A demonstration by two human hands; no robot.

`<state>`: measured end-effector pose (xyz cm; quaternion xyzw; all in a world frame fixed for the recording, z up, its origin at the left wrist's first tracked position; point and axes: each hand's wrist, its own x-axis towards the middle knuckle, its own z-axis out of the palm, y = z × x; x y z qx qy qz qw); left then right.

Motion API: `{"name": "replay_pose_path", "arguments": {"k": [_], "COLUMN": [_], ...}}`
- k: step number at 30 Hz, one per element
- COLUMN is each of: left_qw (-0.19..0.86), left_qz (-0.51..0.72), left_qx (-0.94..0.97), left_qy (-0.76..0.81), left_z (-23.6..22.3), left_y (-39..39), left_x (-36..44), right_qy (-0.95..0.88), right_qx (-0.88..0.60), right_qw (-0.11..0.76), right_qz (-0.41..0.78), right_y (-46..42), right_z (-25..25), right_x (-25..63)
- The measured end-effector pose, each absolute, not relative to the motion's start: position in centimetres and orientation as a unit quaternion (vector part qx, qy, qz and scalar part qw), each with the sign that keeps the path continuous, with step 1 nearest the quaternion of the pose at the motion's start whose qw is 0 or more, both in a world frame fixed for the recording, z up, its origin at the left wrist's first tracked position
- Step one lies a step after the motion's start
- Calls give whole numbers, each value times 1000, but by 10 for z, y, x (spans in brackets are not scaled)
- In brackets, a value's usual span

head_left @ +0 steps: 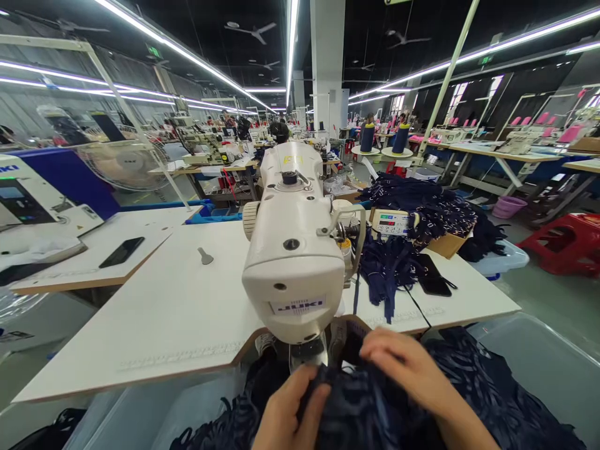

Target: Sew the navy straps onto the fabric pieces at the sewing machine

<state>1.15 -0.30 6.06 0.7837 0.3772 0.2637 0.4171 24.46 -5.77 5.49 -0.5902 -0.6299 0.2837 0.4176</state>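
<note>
A white table carries a sewing machine, dark straps, a phone.

- The room was bright, with long white lights glaring from the ceiling.
- The ceiling itself looked nearly black.
- Small windows far off on the right looked bright white too.
- The counter was well lit, and the sewing machine had a soft shine on top.
- The dark cloth was dim and smeary, so its folds were hard to see.
- The right hand looked a bit blurry.
- Things by the edges looked stretched and leaning.
- Far-off things were tiny and fuzzy.
</note>
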Motion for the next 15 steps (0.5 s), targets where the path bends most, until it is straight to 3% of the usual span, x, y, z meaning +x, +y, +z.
{"name": "replay_pose_path", "arguments": {"k": [2, 5, 11, 15], "left_qw": [366, 245, -66, -124], "left_qz": [288, 277, 288, 303], "left_qx": [798, 859, 902, 918], "left_qy": [381, 353, 314, 223], "left_z": [63, 57, 36, 31], "left_y": [6, 20, 31, 29], "left_x": [7, 2, -2, -4], "right_qy": [-474, -379, -319, -303], "right_qx": [-768, -847, -866, -834], "right_qw": [379, 341, 358, 428], "right_qz": [206, 150, 145, 174], "right_y": [-37, -10, -1, -11], "right_z": [32, -7, -43, -38], "right_x": [279, 325, 354, 361]}}
